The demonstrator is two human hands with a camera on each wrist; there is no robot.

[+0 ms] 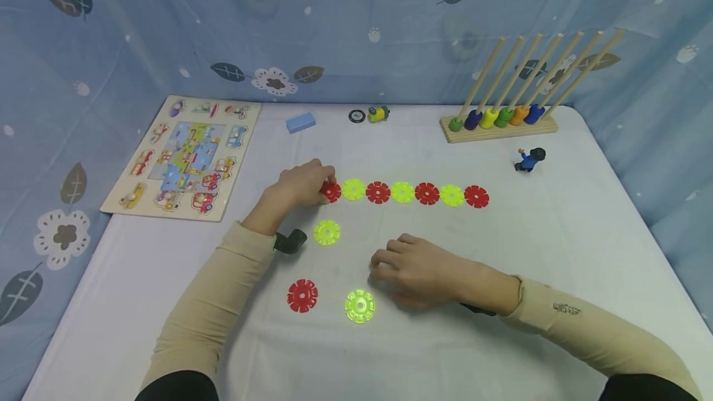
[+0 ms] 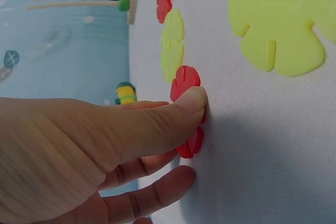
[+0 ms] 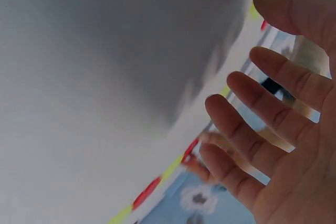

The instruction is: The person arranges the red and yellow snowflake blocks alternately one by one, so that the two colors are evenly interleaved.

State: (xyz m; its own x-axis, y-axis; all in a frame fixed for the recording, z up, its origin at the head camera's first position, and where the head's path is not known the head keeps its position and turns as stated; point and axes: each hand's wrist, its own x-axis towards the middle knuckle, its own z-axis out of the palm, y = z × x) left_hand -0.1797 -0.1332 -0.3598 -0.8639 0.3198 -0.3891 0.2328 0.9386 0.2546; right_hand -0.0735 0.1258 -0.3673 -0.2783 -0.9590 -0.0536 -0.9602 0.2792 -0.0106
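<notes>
My left hand (image 1: 303, 183) pinches a red flower-shaped plastic disc (image 1: 332, 193) at the left end of a row. In the left wrist view the thumb lies across that disc's face, hiding its middle. Alternating yellow-green and red discs continue the row rightward, from a yellow-green disc (image 1: 353, 189) to a red end disc (image 1: 476, 197). My right hand (image 1: 418, 271) hovers over the cloth below the row, its fingers (image 3: 236, 129) loosely bent and holding nothing. Nearby lie a loose yellow-green disc (image 1: 327, 232), a red disc (image 1: 302, 296) and another yellow-green disc (image 1: 359, 306).
A wooden picture puzzle board (image 1: 234, 194) lies at the back left. Along the back are a blue block (image 1: 301, 122), a black ring (image 1: 356, 116) and a small yellow-green toy (image 1: 379, 114). A peg stand (image 1: 501, 133) with coloured beads and a toy figure (image 1: 530, 159) occupy the right.
</notes>
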